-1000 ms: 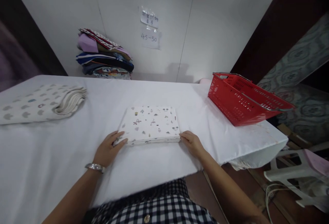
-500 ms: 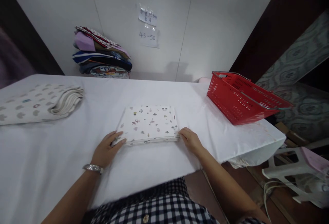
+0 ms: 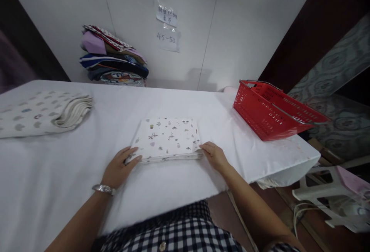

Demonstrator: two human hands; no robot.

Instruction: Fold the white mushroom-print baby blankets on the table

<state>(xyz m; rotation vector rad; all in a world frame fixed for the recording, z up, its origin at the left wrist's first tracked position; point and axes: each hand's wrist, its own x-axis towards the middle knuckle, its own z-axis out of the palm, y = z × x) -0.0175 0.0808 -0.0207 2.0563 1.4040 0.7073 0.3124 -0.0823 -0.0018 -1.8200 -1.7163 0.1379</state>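
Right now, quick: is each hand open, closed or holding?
Left hand: touching the folded cloth at its near left corner; can't tell if gripping.
Right hand: closed, pinching its near right corner.

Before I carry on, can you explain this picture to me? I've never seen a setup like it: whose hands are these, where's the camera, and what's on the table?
There is no machine here: a person works with two bare hands. The one camera is worn on their head and looks forward and down, so their forearms come in from the bottom.

On the white-covered table lies a small printed cloth, folded flat. The left hand touches its near left corner, thumb and fingers apart. The right hand pinches its near right corner.

Farther left lies another folded cloth with grey shapes. To the right is a red basket. Behind the table, by the wall, is a fabric stack; what supports it is hidden.
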